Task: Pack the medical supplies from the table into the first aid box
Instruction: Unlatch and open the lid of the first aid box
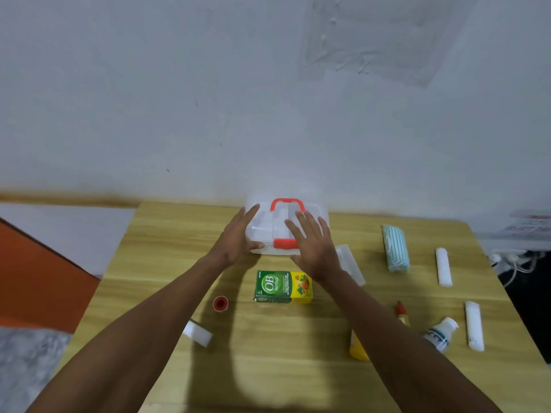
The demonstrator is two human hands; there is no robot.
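Observation:
A clear plastic first aid box (277,222) with a red handle and red latch stands closed at the table's far edge. My left hand (235,236) lies against its left side, fingers spread. My right hand (313,242) rests flat on the lid's right front, fingers apart. In front of the box lies a green and yellow OB herbal carton (283,287). A red-capped roll (221,303) and a white roll (197,332) lie at the left. A yellow bottle (359,347) shows partly under my right forearm.
On the wooden table (167,263) to the right lie a stack of striped face masks (396,248), two white gauze rolls (443,266) (474,326), a white bottle (441,333), a red-tipped dropper (401,312) and a clear packet (350,263). A wall stands right behind the box.

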